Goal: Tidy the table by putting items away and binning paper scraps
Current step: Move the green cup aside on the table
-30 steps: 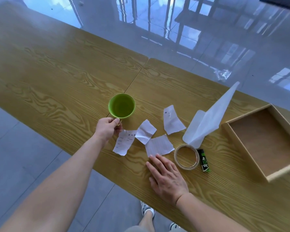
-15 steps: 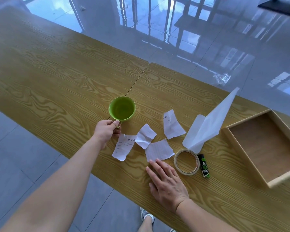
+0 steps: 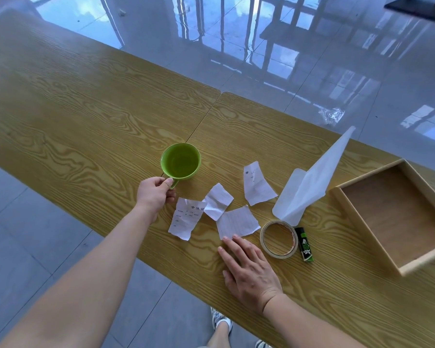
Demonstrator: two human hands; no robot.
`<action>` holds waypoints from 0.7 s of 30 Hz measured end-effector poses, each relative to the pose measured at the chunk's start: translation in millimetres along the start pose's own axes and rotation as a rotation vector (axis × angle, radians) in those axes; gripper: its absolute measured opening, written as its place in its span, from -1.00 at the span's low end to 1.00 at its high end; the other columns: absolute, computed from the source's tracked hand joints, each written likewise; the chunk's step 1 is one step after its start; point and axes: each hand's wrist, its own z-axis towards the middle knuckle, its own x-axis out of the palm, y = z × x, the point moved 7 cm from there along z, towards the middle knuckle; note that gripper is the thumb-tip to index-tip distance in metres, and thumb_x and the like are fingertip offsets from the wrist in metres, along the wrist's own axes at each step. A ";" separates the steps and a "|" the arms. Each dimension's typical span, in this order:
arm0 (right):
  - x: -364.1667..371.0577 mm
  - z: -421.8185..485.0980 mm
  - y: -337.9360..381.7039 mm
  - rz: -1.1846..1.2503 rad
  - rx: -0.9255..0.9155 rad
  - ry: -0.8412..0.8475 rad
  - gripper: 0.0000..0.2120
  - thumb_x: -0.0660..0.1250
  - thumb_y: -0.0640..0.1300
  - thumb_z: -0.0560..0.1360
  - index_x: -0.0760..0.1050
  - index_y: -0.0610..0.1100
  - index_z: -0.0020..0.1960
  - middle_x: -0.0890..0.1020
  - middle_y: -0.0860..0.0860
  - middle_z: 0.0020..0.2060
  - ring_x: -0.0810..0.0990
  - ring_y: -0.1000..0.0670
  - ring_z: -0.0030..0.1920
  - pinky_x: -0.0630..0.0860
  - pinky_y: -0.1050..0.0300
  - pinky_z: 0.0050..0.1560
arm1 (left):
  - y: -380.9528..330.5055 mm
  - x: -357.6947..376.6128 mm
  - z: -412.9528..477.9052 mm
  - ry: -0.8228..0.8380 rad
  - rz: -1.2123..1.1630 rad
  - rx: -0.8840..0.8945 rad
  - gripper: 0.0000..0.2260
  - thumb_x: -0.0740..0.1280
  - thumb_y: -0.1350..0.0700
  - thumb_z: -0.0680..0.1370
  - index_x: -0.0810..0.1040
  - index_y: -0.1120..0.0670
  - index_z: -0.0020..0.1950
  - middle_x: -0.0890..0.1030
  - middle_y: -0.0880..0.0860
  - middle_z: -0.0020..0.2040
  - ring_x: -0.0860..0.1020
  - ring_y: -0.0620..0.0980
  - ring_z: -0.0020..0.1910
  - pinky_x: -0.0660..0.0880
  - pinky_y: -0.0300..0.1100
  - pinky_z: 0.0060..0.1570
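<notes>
The left hand (image 3: 154,194) pinches the handle of the green cup (image 3: 180,161), which stands just beyond it, while the flat, empty right hand (image 3: 250,268) lies nearer the paper scraps (image 3: 237,221) and tray (image 3: 377,232).

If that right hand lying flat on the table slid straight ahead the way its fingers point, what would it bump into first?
Probably the lined paper scrap: the right hand lies flat, its fingertips already at that scrap's near edge. The tape roll sits off to the side.

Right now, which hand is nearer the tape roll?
Right. The right hand lies flat just left of the tape roll; the left hand grips the green cup's handle, farther left.
</notes>
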 end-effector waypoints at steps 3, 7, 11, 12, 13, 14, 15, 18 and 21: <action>-1.2 0.0 0.7 -0.003 -0.003 -0.008 -0.51 0.17 0.13 0.54 0.33 0.02 0.44 0.29 0.01 0.50 0.21 -0.08 0.51 0.17 -0.04 0.43 | -0.4 -2.3 2.3 -0.011 0.012 0.001 -0.89 0.37 0.17 0.56 0.61 0.18 -0.13 0.66 0.17 -0.22 0.64 0.03 -0.28 0.60 -0.11 -0.31; -4.2 0.0 1.2 0.000 -0.010 -0.031 -0.52 0.19 0.11 0.54 0.36 0.00 0.43 0.32 0.00 0.49 0.25 -0.09 0.49 0.21 -0.05 0.42 | 0.5 -1.2 1.3 -0.014 0.020 -0.001 -0.89 0.37 0.15 0.56 0.62 0.15 -0.13 0.66 0.15 -0.21 0.64 0.04 -0.27 0.59 -0.10 -0.31; -7.4 -0.2 2.8 -0.008 -0.015 -0.043 -0.52 0.20 0.10 0.53 0.38 0.00 0.42 0.34 0.00 0.48 0.28 -0.09 0.48 0.25 -0.05 0.42 | 1.3 -1.0 -2.2 -0.007 0.019 -0.001 -0.88 0.37 0.13 0.56 0.62 0.17 -0.11 0.67 0.18 -0.19 0.65 0.05 -0.26 0.59 -0.09 -0.30; -7.8 -0.4 2.9 -0.009 -0.015 -0.045 -0.52 0.20 0.10 0.53 0.38 0.00 0.42 0.34 0.00 0.48 0.28 -0.09 0.48 0.26 -0.05 0.42 | 1.0 -1.2 -2.9 -0.010 0.019 -0.001 -0.88 0.37 0.13 0.56 0.62 0.17 -0.11 0.67 0.18 -0.19 0.65 0.05 -0.26 0.59 -0.10 -0.30; -7.9 -0.6 2.9 -0.004 -0.015 -0.047 -0.52 0.20 0.10 0.53 0.38 0.00 0.42 0.34 0.00 0.48 0.28 -0.09 0.48 0.26 -0.05 0.42 | 0.8 -1.7 -3.7 -0.013 0.023 -0.001 -0.88 0.37 0.13 0.56 0.62 0.16 -0.11 0.67 0.18 -0.19 0.65 0.05 -0.25 0.59 -0.10 -0.30; -7.9 -0.8 3.1 0.001 -0.014 -0.047 -0.52 0.20 0.10 0.53 0.38 0.00 0.42 0.34 0.00 0.48 0.28 -0.09 0.48 0.24 -0.05 0.41 | 0.7 -2.1 -4.4 -0.016 0.030 -0.002 -0.87 0.37 0.12 0.56 0.62 0.16 -0.10 0.67 0.17 -0.19 0.65 0.05 -0.26 0.59 -0.10 -0.30; -7.8 -0.7 2.9 0.004 -0.011 -0.045 -0.52 0.19 0.10 0.53 0.38 0.00 0.42 0.34 0.00 0.48 0.27 -0.09 0.49 0.22 -0.04 0.41 | 0.7 -2.8 -5.0 -0.020 0.038 -0.005 -0.87 0.37 0.10 0.56 0.62 0.15 -0.10 0.67 0.17 -0.19 0.64 0.05 -0.26 0.59 -0.09 -0.30; -7.0 -0.3 2.6 0.000 -0.008 -0.041 -0.52 0.19 0.11 0.53 0.36 0.01 0.43 0.33 0.01 0.48 0.25 -0.08 0.49 0.20 -0.04 0.42 | 2.0 -8.1 -7.3 -0.057 0.035 -0.015 -0.83 0.35 0.05 0.57 0.61 0.15 -0.08 0.66 0.15 -0.19 0.62 0.05 -0.28 0.60 -0.06 -0.30; -7.2 -0.1 2.7 0.009 -0.007 -0.035 -0.51 0.19 0.11 0.53 0.35 0.01 0.43 0.32 0.01 0.49 0.24 -0.07 0.50 0.23 -0.05 0.43 | 7.5 -15.5 -15.6 -0.113 0.019 -0.024 -0.83 0.33 0.04 0.58 0.58 0.14 0.02 0.62 0.11 -0.11 0.61 0.03 -0.25 0.61 -0.07 -0.30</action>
